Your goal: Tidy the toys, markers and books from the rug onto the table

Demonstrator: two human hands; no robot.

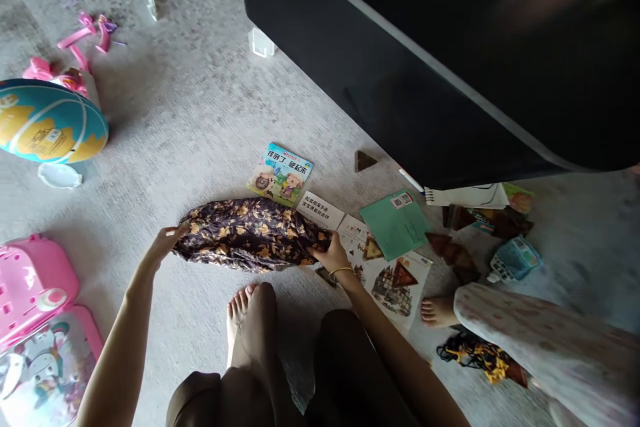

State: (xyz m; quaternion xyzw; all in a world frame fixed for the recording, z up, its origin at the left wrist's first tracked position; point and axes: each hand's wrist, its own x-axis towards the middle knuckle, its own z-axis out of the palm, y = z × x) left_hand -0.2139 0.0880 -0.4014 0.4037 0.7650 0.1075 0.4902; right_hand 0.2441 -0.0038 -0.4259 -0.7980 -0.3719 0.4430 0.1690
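A dark cloth with a yellow-brown flower print (245, 230) is stretched sideways between my hands, low over the grey floor. My left hand (167, 240) grips its left end. At the right end my right hand (333, 255), with a thin bracelet at the wrist, is closed on the fabric. Whether the cloth is a garment or something else cannot be made out. Just beyond it lies a picture book with a blue and green cover (283, 173). White printed leaflets (320, 209) and a green booklet (396, 223) lie close to my right hand.
A large black box-shaped piece (350, 80) stands at the upper right. To the left are a blue and yellow ball (55, 123), pink toy parts (80, 37) and a pink case (37, 280). Another person's leg (540, 333) is at the right, near black and yellow cords (480, 353).
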